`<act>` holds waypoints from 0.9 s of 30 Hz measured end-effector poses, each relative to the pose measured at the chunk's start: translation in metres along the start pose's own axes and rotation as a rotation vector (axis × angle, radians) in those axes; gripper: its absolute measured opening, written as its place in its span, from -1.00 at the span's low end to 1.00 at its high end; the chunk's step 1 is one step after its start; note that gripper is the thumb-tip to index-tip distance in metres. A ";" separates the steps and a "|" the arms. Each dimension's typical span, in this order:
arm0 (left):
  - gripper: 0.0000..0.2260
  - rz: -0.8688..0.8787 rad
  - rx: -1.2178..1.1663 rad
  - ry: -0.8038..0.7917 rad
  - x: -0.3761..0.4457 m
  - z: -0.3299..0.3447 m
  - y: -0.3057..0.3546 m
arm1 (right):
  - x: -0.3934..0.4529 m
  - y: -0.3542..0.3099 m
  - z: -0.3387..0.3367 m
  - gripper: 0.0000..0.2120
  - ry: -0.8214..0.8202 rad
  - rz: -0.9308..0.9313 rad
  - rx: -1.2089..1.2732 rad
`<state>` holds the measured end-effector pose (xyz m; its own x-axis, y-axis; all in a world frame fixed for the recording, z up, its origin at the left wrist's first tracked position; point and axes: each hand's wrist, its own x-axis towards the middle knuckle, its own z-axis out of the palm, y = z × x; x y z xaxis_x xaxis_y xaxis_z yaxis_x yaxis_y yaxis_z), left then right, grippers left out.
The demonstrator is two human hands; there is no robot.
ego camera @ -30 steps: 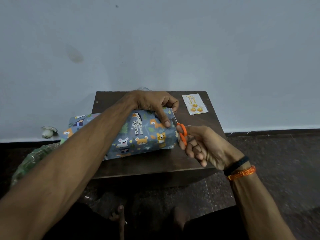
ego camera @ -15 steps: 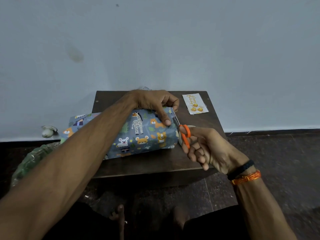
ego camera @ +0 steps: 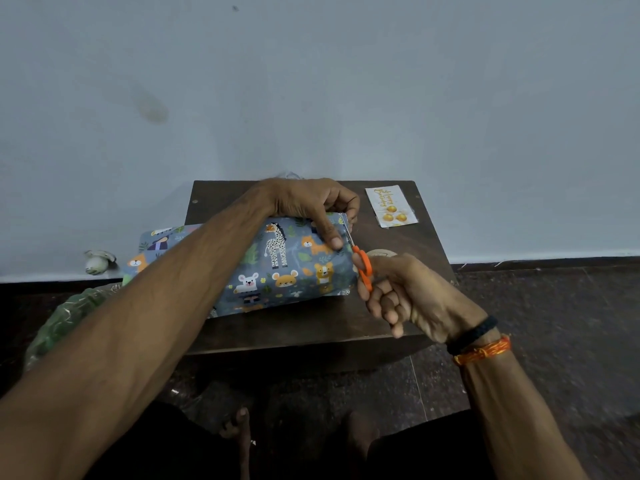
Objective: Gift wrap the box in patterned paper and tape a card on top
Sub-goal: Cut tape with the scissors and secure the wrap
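The box wrapped in grey-blue animal-patterned paper (ego camera: 287,268) lies on a small dark wooden table (ego camera: 311,327). My left hand (ego camera: 311,206) rests over the box's top right end, thumb pressing the paper near its right edge and fingers curled round that edge. My right hand (ego camera: 405,292) grips orange-handled scissors (ego camera: 362,265), whose blades point up at the paper's right edge beside my left thumb. A white card with gold print (ego camera: 391,207) lies flat at the table's back right corner. A tape roll (ego camera: 382,253) peeks out behind my right hand.
Loose patterned paper (ego camera: 156,244) sticks out past the table's left side. A green plastic bag (ego camera: 65,317) lies on the dark floor at the left, a small pale object (ego camera: 98,263) by the wall. My feet (ego camera: 239,424) are under the table's front edge.
My right hand with the scissors has moved slightly up and right along the paper's right edge, blades now nearer my left thumb. The left hand stays on the box.
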<state>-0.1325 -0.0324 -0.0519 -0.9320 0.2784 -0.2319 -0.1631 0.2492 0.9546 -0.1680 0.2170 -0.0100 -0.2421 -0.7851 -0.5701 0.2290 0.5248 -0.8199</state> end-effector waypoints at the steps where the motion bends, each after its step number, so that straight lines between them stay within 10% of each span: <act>1: -0.68 0.002 -0.002 -0.001 0.000 0.000 0.000 | 0.000 0.000 0.000 -0.51 0.007 0.003 -0.004; 27: -0.62 -0.007 0.056 -0.008 0.003 0.001 -0.001 | 0.002 0.006 0.018 -0.60 0.087 -0.014 0.009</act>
<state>-0.1345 -0.0316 -0.0539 -0.9283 0.2836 -0.2404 -0.1514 0.3024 0.9411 -0.1503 0.2127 -0.0149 -0.3262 -0.7607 -0.5612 0.2332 0.5106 -0.8276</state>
